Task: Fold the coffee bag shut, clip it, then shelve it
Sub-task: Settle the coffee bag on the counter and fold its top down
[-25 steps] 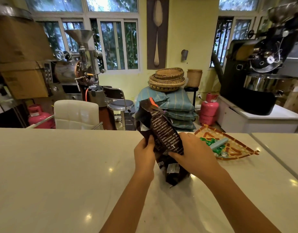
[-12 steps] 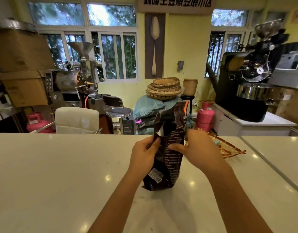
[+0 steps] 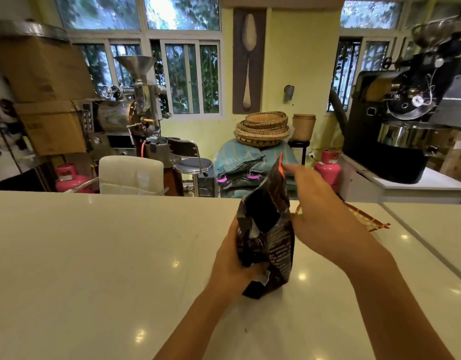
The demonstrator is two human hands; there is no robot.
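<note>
A dark coffee bag (image 3: pixel 269 237) stands upright on the pale worktop (image 3: pixel 94 255), its top unfolded. The left hand (image 3: pixel 230 266) grips its lower body; the right hand (image 3: pixel 320 211) pinches the top edge, fingers (image 3: pixel 289 168) together. Flattening the mouth first should give a clean fold.

Glossy crinkled foil coffee bag (image 3: pixel 269 237) stands on smooth, polished stone-like counter (image 3: pixel 94 255).

White worktop (image 3: pixel 94 255) bare at 9 o'clock. Patterned tray (image 3: pixel 367 219) at 2 o'clock. Beyond: white chair (image 3: pixel 130 175), stacked baskets (image 3: pixel 263 128), pink gas cylinder (image 3: pixel 328 167), black roaster (image 3: pixel 401 120).
</note>
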